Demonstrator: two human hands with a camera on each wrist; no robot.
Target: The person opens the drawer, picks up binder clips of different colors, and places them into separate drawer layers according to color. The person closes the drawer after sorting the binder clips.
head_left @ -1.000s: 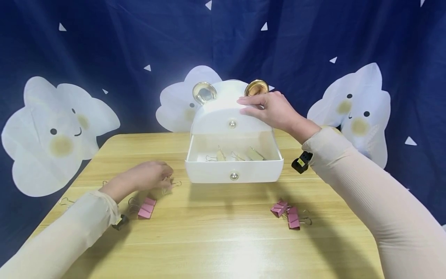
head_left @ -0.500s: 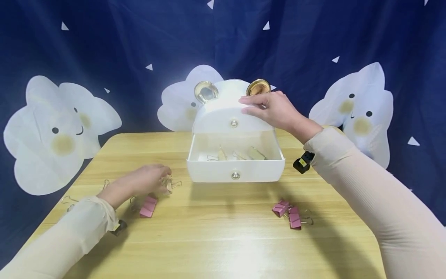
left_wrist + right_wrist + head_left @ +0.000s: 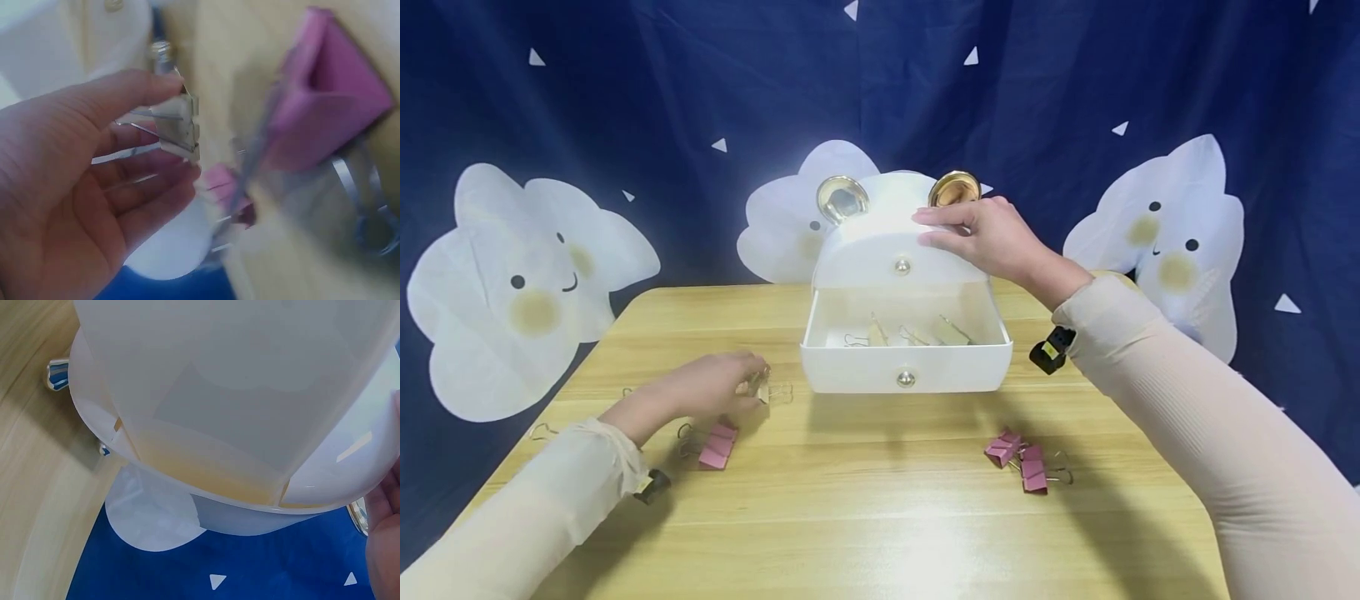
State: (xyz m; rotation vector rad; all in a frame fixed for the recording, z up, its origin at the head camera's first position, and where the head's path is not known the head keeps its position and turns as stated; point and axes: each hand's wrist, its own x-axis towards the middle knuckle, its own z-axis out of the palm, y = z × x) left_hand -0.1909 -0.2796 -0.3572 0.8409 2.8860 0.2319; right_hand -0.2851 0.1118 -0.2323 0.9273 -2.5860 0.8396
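Observation:
Near the left side of the table, my left hand (image 3: 711, 387) pinches a pale cream binder clip (image 3: 178, 125) between thumb and fingers. The clip's wire handles point partly into the palm in the left wrist view. My right hand (image 3: 992, 237) rests on the upper right of a white bear-eared drawer box (image 3: 880, 200), its fingers fairly straight. The lower drawer (image 3: 850, 368) of this box is pulled out, and several pale binder clips (image 3: 951, 331) lie inside it. A pink binder clip (image 3: 717, 447) lies just below my left hand.
Two pink binder clips (image 3: 1033, 471) lie together on the right of the wooden table (image 3: 850, 517). Wire handles of other clips (image 3: 542, 431) show behind my left forearm. A blue curtain (image 3: 700, 75) with cloud faces hangs behind the table.
My left hand's fingers have shifted slightly around the pale binder clip, whose wire handles have turned a little. My right hand and the drawer box have stayed in place.

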